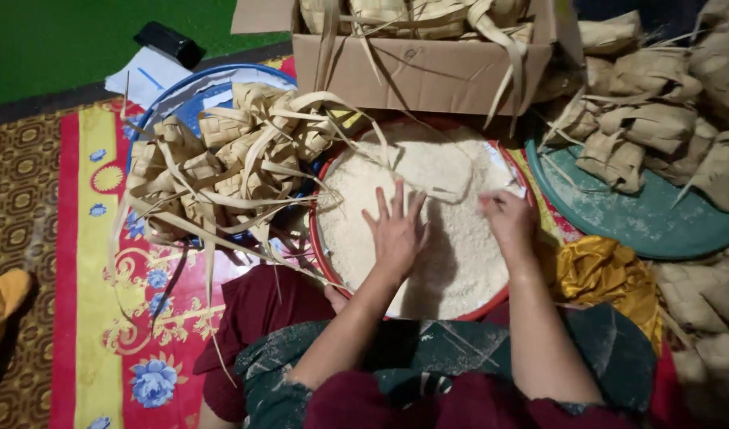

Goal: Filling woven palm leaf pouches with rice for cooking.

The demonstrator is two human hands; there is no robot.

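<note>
1. Rice (452,238): white raw grains heaped in a round red-rimmed basin (321,254) on the floor mat (94,262), right in front of the person's lap. Loose, dry, granular; likely pours and slips between fingers, so it wants scooping w/ a cupped palm, not pinching.
2. Left hand (396,230): flat on the rice near basin centre, fingers spread apart, palm down, holding nothing.
3. Right hand (507,218): on the rice toward the basin's right rim, fingers curled together; can't tell if they grip any grains.
4. Woven leaf pouches (221,159): pale tan, plaited strips w/ long loose tails, piled in a blue basin (182,91) touching the red basin's left edge. Prob. light, springy, hollow; judged best held by the body, since the tails look floppy.
5. More pouches (659,119), duller brown, heaped on a green round tray (643,230) at the red basin's right.
6. Cardboard box (420,71) behind the rice, also holding pouches; stiff, matte.
7. Mat: red/yellow floral print, flat, soft-looking. Yellow shiny cloth (599,270) crumpled by the right forearm.
</note>
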